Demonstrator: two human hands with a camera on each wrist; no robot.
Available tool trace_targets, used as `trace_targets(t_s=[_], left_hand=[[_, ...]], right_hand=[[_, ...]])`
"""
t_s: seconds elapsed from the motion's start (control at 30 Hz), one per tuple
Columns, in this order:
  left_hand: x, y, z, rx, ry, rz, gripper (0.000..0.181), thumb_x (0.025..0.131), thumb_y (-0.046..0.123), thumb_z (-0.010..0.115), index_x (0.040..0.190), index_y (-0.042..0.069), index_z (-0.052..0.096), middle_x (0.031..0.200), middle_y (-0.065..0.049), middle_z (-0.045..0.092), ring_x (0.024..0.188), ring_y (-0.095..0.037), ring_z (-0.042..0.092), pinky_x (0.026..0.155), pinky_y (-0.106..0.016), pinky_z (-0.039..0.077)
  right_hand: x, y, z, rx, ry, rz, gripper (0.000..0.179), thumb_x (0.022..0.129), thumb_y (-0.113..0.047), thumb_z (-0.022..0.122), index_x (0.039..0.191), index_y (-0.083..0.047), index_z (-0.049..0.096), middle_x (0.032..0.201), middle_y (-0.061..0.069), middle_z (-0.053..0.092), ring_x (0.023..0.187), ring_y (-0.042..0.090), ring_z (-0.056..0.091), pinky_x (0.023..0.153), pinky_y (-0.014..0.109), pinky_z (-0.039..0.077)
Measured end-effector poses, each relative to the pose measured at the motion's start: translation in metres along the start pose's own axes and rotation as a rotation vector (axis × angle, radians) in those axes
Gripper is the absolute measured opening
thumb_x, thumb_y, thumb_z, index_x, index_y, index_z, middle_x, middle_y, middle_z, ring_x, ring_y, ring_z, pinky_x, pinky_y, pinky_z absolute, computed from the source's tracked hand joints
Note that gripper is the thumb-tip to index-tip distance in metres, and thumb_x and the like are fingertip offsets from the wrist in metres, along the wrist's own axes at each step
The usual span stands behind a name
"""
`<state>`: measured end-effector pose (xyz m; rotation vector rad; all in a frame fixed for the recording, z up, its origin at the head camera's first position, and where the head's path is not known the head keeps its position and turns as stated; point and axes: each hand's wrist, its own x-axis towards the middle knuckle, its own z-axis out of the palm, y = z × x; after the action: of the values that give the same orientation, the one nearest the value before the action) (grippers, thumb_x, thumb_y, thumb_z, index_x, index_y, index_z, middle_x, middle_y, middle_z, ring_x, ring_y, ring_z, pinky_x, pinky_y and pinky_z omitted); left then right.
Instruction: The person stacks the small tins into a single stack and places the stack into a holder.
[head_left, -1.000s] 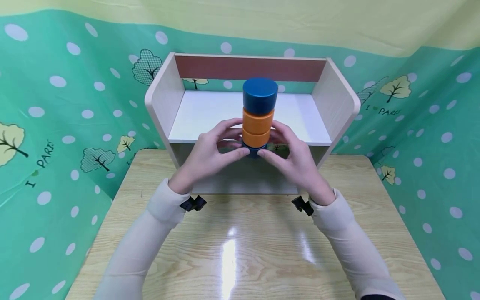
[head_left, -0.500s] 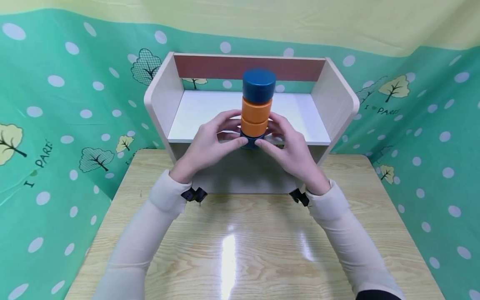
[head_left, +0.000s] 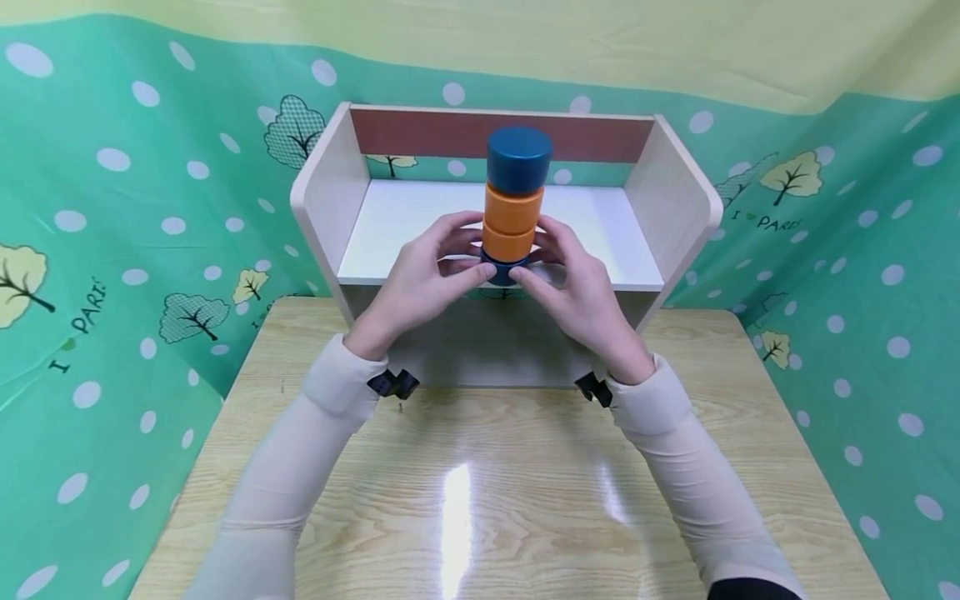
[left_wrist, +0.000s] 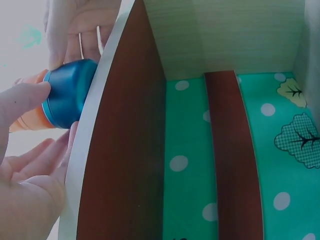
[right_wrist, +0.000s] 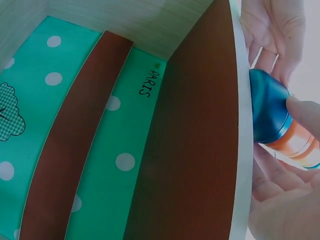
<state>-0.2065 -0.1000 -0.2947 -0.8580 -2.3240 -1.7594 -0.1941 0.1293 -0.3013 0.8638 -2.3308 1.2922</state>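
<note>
A tall upright stack of cylinders is at the middle of the shelf's front edge in the head view. Its top piece is a wide dark blue cylinder, below it come two orange sections, and a dark blue base is at the bottom. My left hand holds that base from the left, thumb in front and fingers behind. From the right my right hand grips the same base in mirrored fashion. Both wrist views show the blue base against the white shelf edge; whether its full underside is supported is hidden.
The two-level white shelf unit stands at the back of the wooden table. Upright side panels flank its upper board, and a brown back rail crosses behind. A green dotted curtain surrounds the table.
Both hands have moved the stack up and away in the head view, bringing its base from below the shelf's front edge to that edge. Their grip stays the same.
</note>
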Motion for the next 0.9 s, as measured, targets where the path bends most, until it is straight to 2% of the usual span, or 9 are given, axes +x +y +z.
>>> trace_targets(t_s=[0.1,0.17,0.33,0.4,0.53,0.9], left_hand=[[0.001,0.000,0.001,-0.002,0.031,-0.022,0.061,0.091,0.015,0.076,0.145,0.013,0.048,0.127,-0.005,0.063,0.108,-0.017,0.065,0.095,-0.029,0.054],[0.000,0.008,0.002,0.002,0.048,-0.042,0.061,0.091,0.011,0.076,0.145,0.009,0.047,0.124,-0.009,0.062,0.107,-0.021,0.065,0.095,-0.030,0.054],[0.002,0.007,0.003,0.006,0.079,-0.037,0.060,0.090,0.010,0.076,0.142,0.003,0.048,0.111,-0.010,0.062,0.102,-0.020,0.067,0.092,-0.028,0.055],[0.004,-0.002,0.003,0.004,0.089,-0.025,0.060,0.089,0.013,0.078,0.141,0.004,0.049,0.105,-0.007,0.062,0.098,-0.017,0.067,0.090,-0.027,0.056],[0.004,-0.002,0.003,0.012,0.100,-0.031,0.059,0.090,0.012,0.077,0.141,0.003,0.048,0.101,-0.008,0.063,0.097,-0.017,0.067,0.090,-0.027,0.056],[0.002,-0.003,0.004,0.012,0.133,-0.049,0.057,0.091,0.016,0.076,0.141,0.009,0.049,0.113,-0.007,0.065,0.104,-0.016,0.067,0.093,-0.026,0.054]], right_hand=[[0.002,0.001,0.002,0.011,0.034,0.004,0.068,0.092,-0.012,0.074,0.150,-0.010,0.039,0.140,0.006,0.055,0.114,0.018,0.062,0.099,0.036,0.051],[0.003,0.002,0.004,0.008,0.057,0.003,0.067,0.091,-0.011,0.075,0.149,-0.009,0.041,0.136,0.007,0.056,0.111,0.018,0.062,0.097,0.035,0.053],[0.003,0.003,0.006,-0.038,0.102,-0.002,0.067,0.089,-0.010,0.077,0.145,-0.006,0.042,0.119,0.009,0.059,0.104,0.017,0.062,0.095,0.033,0.054],[0.003,0.003,0.006,-0.057,0.111,-0.002,0.067,0.089,-0.010,0.078,0.145,-0.005,0.042,0.109,0.009,0.061,0.097,0.017,0.061,0.094,0.033,0.054],[0.003,0.004,0.007,-0.069,0.110,0.003,0.066,0.090,-0.010,0.077,0.145,-0.006,0.040,0.098,0.007,0.063,0.089,0.017,0.061,0.095,0.033,0.052],[0.002,0.004,0.007,-0.074,0.099,0.024,0.063,0.092,-0.009,0.074,0.144,-0.006,0.040,0.109,0.009,0.068,0.101,0.019,0.066,0.100,0.031,0.050]])
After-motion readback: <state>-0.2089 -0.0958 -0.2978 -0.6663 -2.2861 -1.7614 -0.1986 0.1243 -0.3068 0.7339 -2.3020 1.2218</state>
